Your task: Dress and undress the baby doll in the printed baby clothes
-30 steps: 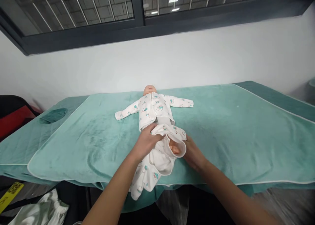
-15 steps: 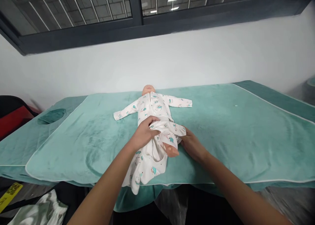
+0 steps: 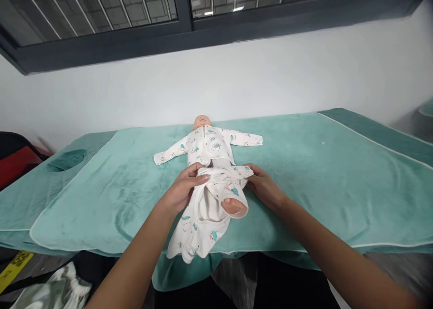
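Towelling [image 3: 304,173] in teal spread under a white wall [image 3: 270,74] and dark window [image 3: 101,11] at twelve o'clock. Mid-frame lay a doll [image 3: 208,142], head toward twelve. Left hand [image 3: 181,191] and right hand [image 3: 265,189] each pinched the white printed trousers [image 3: 203,221], apparently at its hips; one foot [image 3: 232,205] poked out.

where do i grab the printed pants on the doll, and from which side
Take the pants by the bunched waistband, one side each, as the left hand and right hand pinch it now, coming from the foot end. The doll lies on its back, head toward the wall, and the loose leg hangs limp off the towel: probably poor purchase.
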`<state>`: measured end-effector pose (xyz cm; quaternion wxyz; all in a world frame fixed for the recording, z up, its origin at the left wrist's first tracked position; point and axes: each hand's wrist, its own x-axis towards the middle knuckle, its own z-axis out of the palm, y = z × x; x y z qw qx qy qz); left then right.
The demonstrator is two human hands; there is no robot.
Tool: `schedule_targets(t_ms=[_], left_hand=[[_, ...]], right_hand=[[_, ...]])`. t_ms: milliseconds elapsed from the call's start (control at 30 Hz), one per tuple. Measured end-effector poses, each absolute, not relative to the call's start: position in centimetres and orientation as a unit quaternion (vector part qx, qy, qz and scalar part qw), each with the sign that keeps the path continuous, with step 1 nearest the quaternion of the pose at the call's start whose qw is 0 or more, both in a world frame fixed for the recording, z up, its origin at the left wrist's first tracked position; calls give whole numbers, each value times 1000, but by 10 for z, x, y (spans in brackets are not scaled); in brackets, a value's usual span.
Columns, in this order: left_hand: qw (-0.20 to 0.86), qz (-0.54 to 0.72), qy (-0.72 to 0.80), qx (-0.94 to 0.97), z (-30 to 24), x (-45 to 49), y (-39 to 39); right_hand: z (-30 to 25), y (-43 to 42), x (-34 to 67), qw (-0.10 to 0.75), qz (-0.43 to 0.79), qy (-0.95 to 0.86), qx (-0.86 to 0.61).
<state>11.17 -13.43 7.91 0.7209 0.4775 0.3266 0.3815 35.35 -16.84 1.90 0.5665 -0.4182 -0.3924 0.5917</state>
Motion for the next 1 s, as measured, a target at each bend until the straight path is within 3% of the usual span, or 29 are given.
schedule_targets(t_ms=[300, 467, 600, 833, 900, 1000], left_hand=[[633, 552, 380, 387, 94, 91, -119], [576, 441, 432, 537, 81, 99, -129], [548, 457, 448, 539, 80, 119, -133], [551, 514, 409, 514, 110, 140, -120], [541, 516, 412, 520, 110, 139, -118], [552, 464, 414, 556, 105, 127, -120]], right_hand=[[18, -161, 369, 507, 549, -460, -480], [33, -156, 360, 475, 464, -531, -527], [68, -160, 326, 499, 387, -588, -506], [104, -140, 291, 261, 406, -712, -510], [102, -133, 293, 285, 452, -680, -503], [96, -126, 300, 401, 554, -580, -443]])
